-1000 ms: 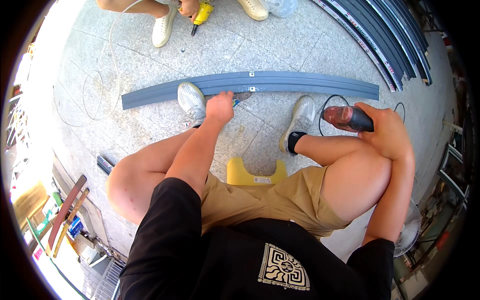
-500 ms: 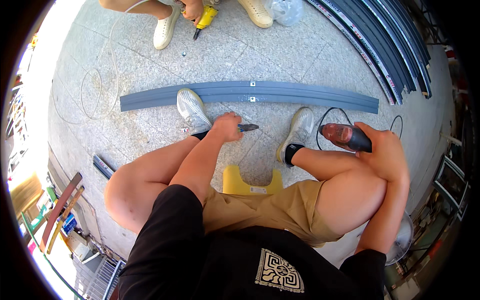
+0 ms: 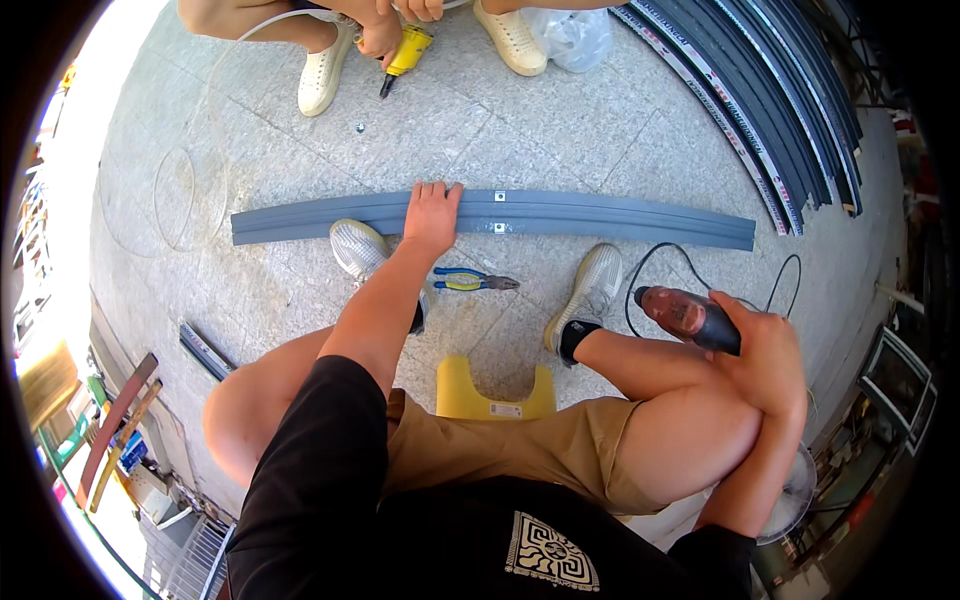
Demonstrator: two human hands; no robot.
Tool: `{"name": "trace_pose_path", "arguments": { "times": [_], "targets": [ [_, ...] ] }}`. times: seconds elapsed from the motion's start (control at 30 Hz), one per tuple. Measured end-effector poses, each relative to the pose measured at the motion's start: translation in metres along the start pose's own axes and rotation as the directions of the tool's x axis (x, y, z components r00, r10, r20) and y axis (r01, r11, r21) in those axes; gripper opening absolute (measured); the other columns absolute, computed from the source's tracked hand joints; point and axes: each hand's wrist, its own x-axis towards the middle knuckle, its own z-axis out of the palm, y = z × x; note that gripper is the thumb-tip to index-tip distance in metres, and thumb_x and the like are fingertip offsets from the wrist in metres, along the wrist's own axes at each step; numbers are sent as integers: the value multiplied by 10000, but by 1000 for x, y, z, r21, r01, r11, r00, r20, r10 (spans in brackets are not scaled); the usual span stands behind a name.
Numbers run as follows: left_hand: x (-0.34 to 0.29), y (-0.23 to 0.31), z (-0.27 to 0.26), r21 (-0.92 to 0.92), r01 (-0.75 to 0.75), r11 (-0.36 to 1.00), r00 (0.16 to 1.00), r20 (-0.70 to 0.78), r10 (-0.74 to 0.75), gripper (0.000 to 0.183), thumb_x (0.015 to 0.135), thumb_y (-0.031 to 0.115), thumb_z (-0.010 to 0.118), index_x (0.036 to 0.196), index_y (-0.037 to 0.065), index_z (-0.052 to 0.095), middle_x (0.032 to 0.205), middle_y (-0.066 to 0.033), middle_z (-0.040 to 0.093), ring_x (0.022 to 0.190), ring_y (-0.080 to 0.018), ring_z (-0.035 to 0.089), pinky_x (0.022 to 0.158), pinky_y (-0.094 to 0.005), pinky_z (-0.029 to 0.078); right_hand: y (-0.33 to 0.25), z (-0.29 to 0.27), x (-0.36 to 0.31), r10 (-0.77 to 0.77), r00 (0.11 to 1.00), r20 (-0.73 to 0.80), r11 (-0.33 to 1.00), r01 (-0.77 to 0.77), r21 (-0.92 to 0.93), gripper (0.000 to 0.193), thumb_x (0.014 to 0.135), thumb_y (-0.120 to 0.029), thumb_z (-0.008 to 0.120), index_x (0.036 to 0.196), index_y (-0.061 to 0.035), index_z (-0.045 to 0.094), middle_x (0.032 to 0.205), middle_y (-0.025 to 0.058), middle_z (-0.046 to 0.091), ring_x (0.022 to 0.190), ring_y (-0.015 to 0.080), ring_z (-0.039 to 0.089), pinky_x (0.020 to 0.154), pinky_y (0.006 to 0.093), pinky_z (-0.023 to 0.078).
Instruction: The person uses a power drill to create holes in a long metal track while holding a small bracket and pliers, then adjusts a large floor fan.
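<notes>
My left hand (image 3: 433,218) lies across a long grey metal profile (image 3: 610,215) on the floor, its fingers curled over the far edge. Two small light squares (image 3: 500,197) show near the profile's middle. Just nearer than it, a pair of pliers (image 3: 476,281) with blue and yellow handles rests on the paving between my shoes. At the right, my right hand (image 3: 765,350) is wrapped around a dark red and black corded power tool (image 3: 680,312), held by my knee. Its black cord (image 3: 690,258) loops on the ground behind.
A co-worker's hand (image 3: 380,42) holds a yellow power tool (image 3: 407,52) at the far side, near a plastic bag (image 3: 572,40). Long dark profiles (image 3: 735,95) are stacked at the far right. A yellow stool (image 3: 462,390) stands beneath me; a short profile (image 3: 205,350) lies left.
My left hand has put the pliers down on the floor and moved forward onto the grey profile. My left shoe has drawn back off the profile. The right hand still holds the power tool.
</notes>
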Motion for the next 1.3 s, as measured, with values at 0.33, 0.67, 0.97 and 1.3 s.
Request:
{"name": "trace_pose_path", "arguments": {
  "times": [0.33, 0.67, 0.97, 1.3],
  "targets": [
    [-29, 7, -5, -68, -42, 997, 984, -177, 29, 926, 638, 192, 985, 1472, 145, 585, 1264, -128, 599, 1256, -360, 571, 1140, -488, 448, 0, -1, 7, 14, 1000, -18, 999, -13, 36, 713, 706, -119, 898, 1393, -90, 713, 1021, 221, 790, 913, 458, 747, 852, 534, 588],
    [-21, -21, -72, -158, -134, 978, 988, -91, 121, 883, 621, 293, 947, 1441, 142, 654, 1211, -138, 633, 1215, -367, 596, 1110, -497, 474, -7, -5, -1, -3, 1000, -25, 1000, 2, -20, 688, 710, -120, 888, 1378, -98, 723, 1008, 237, 782, 945, 463, 744, 863, 557, 583],
    [-19, -47, -182, -517, 362, 776, 626, 751, 209, 999, 804, 715, 796, 1562, 83, 634, 1587, -207, 608, 1421, -328, 599, 1181, -435, 450, -5, 0, -13, -19, 998, -53, 1000, 18, -18, 616, 709, -155, 868, 1313, -157, 748, 1019, 218, 789, 983, 455, 747, 893, 546, 587],
    [-33, -28, -195, -511, 201, 835, 638, 715, 284, 1095, 804, 775, 796, 1569, 16, 600, 1597, -257, 578, 1474, -397, 552, 1224, -493, 414, 5, 6, -23, -40, 997, -65, 999, 38, -34, 469, 707, -193, 870, 1162, -165, 761, 999, 184, 798, 972, 442, 749, 871, 549, 586]
  ]
}}
